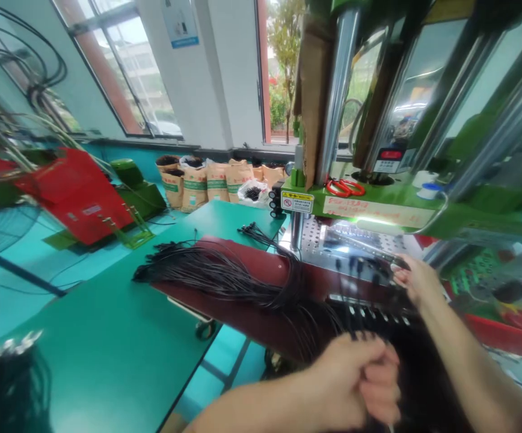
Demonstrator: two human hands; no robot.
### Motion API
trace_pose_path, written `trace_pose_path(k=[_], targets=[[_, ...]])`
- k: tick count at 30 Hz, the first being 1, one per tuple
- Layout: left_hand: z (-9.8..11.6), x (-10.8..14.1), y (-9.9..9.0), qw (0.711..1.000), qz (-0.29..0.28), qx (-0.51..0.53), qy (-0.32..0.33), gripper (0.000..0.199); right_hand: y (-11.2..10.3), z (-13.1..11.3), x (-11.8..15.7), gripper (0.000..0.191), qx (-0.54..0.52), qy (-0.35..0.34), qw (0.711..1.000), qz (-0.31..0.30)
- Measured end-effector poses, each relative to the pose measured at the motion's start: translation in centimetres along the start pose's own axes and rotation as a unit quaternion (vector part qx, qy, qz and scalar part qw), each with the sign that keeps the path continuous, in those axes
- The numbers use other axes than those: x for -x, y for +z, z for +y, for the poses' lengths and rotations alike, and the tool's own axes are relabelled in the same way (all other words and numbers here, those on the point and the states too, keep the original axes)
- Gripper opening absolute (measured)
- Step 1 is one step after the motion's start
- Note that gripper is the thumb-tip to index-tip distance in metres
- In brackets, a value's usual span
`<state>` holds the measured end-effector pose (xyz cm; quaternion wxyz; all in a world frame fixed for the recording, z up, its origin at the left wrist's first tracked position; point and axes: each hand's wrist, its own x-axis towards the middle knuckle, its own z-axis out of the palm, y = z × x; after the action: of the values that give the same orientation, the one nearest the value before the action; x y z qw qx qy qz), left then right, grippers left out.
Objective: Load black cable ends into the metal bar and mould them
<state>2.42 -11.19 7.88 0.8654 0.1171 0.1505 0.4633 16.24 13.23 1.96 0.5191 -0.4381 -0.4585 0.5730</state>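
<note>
My left hand is closed on several thin black cables, whose dark connector ends stand up above the fist. Further back, my right hand is closed at the front of the green press. A thin bar-like shape leads from its fingers toward the metal plate, too blurred to name. Between the hands and the press is a dark red board. A thick bundle of black cables lies across it. Below the press head, a perforated metal plate shows.
Red-handled scissors rest on the press ledge. A green table extends left, with another blurred cable bundle at its near corner. Open paper sacks line the wall. A red machine and a fan stand left.
</note>
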Motion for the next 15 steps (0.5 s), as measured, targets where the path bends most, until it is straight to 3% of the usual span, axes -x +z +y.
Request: trace_pose_path(k=[2, 4, 6, 8, 9, 11, 13, 15], targets=[[3.6, 2.0, 0.6, 0.995, 0.030, -0.013, 0.094, 0.019, -1.1, -0.2, 0.5, 0.011, 0.016, 0.004, 1.000, 0.020], [9.0, 4.0, 0.8, 0.958, 0.093, -0.040, 0.268, 0.024, -2.4, -0.2, 1.1, 0.011, 0.038, 0.019, 0.999, 0.027], [15.1, 5.6, 0.3, 0.866, 0.150, -0.074, 0.470, 0.025, -3.7, -0.2, 1.6, 0.014, 0.061, 0.037, 0.997, 0.023], [20.6, 6.4, -1.4, 0.735, 0.241, -0.123, 0.622, 0.023, -4.9, -0.2, 2.1, 0.018, 0.077, 0.050, 0.996, 0.002], [22.7, 6.5, -2.7, 0.668, 0.318, -0.148, 0.657, 0.023, -5.5, -0.2, 2.2, 0.021, 0.077, 0.057, 0.995, -0.012], [25.5, 6.0, -5.7, 0.567, 0.497, -0.229, 0.616, 0.021, -6.5, -0.2, 2.3, 0.027, 0.136, 0.044, 0.988, -0.060], [26.5, 4.8, -8.8, 0.547, 0.555, -0.260, 0.570, 0.017, -7.3, -0.1, 2.2, 0.030, 0.251, 0.009, 0.962, -0.103], [26.3, 3.3, -11.6, 0.547, 0.585, -0.283, 0.528, 0.014, -7.8, 0.2, 1.7, 0.024, 0.379, -0.053, 0.918, -0.107]])
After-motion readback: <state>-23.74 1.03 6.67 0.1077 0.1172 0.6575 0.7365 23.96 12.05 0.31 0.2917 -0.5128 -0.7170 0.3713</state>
